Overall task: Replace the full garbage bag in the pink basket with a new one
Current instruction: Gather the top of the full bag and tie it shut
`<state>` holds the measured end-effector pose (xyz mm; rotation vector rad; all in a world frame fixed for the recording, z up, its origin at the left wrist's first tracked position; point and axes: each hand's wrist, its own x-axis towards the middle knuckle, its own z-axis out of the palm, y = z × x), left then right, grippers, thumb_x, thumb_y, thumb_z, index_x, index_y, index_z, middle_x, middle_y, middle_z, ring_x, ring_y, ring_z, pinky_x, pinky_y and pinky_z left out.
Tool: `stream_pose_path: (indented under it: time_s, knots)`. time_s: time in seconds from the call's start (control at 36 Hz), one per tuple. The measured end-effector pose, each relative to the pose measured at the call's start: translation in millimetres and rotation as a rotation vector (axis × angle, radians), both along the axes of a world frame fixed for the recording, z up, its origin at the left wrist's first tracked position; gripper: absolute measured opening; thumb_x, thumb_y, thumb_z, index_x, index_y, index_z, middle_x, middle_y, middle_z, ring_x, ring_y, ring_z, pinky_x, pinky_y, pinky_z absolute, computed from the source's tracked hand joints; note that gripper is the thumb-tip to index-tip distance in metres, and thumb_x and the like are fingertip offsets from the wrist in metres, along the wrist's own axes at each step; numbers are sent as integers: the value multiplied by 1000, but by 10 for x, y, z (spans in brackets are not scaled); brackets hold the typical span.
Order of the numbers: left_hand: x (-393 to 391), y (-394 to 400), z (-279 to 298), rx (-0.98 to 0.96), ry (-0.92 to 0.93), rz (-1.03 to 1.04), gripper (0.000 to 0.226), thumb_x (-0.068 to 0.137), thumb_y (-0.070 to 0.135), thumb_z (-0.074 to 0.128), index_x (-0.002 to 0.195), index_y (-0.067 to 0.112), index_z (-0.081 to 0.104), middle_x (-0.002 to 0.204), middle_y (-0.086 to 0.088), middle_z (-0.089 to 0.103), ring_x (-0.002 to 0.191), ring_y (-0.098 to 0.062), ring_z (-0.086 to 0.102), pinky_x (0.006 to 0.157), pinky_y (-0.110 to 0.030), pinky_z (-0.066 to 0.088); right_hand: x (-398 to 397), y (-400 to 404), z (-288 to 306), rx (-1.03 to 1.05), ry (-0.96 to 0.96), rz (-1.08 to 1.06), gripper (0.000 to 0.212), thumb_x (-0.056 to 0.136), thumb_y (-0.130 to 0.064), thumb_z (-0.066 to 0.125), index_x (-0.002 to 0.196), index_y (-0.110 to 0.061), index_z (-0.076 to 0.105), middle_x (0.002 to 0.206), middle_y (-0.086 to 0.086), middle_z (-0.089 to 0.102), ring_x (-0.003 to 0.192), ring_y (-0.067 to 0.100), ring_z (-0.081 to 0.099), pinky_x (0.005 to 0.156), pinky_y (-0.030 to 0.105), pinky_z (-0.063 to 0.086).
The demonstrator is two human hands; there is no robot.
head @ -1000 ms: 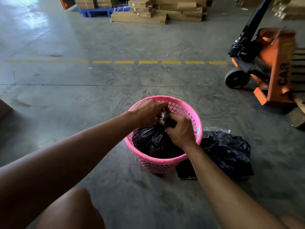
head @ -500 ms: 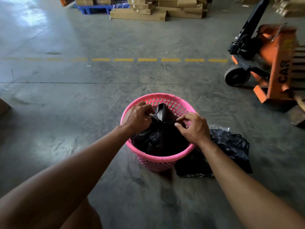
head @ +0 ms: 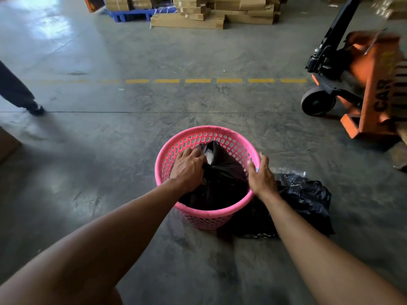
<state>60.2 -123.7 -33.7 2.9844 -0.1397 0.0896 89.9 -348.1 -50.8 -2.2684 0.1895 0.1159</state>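
The pink perforated basket (head: 191, 140) stands on the concrete floor in front of me. Inside it sits a full black garbage bag (head: 224, 172) with its top gathered into a tied neck. My left hand (head: 188, 169) is closed around that neck at the knot. My right hand (head: 261, 176) rests flat on the basket's right rim with fingers spread, holding nothing. A second crumpled black bag (head: 306, 199) lies on the floor just right of the basket, partly under my right forearm.
An orange pallet jack (head: 365, 84) stands at the right, with a wooden pallet edge below it. Flat cardboard boxes (head: 198, 16) and a blue pallet are stacked at the back. Another person's leg (head: 17, 91) is at the left edge. A cardboard corner (head: 6, 142) sits lower left.
My right hand has let go of the bag's top and moved out to the basket's right rim. My left hand stays gripped on the bag's neck. A person's leg has come into view at left.
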Motion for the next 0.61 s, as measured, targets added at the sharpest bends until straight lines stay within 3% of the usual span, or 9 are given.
stream_pose_path:
  time_s: [0.11, 0.25, 0.39, 0.47, 0.61]
  knots:
    - [-23, -40, -14, -19, 37, 6, 33, 97, 36, 47, 122, 22, 63, 126, -4, 56, 119, -28, 45, 100, -45, 36, -6, 19, 13, -48, -9, 37, 52, 105, -30, 39, 153, -18, 25, 141, 26, 55, 122, 48, 56, 96, 43, 44]
    - [8, -49, -5, -28, 176, -22, 34, 96, 39, 46, 123, 27, 62, 127, -6, 51, 128, -32, 38, 103, -50, 33, -20, 30, -9, -107, -50, 22, 49, 105, -28, 36, 151, -19, 27, 134, 27, 60, 116, 49, 59, 91, 44, 46]
    - [92, -155, 113, -232, 384, 115, 43, 100, 55, 37, 121, 32, 67, 135, -9, 45, 141, -33, 26, 116, -57, 21, -37, 50, -19, -129, -72, 5, 48, 105, -28, 35, 151, -19, 28, 130, 27, 63, 114, 49, 61, 89, 45, 47]
    - [114, -185, 119, -221, 374, 123, 49, 96, 64, 44, 124, 31, 67, 138, -7, 49, 141, -33, 29, 116, -58, 23, -37, 40, -27, -136, -79, 3, 48, 105, -31, 34, 151, -20, 28, 129, 26, 64, 113, 47, 62, 88, 44, 47]
    - [93, -229, 103, -181, 254, 145, 42, 94, 61, 52, 120, 31, 67, 136, -8, 49, 135, -34, 34, 110, -58, 31, -21, 42, -60, -149, -82, -19, 46, 104, -27, 33, 150, -24, 28, 123, 27, 66, 107, 48, 64, 87, 47, 48]
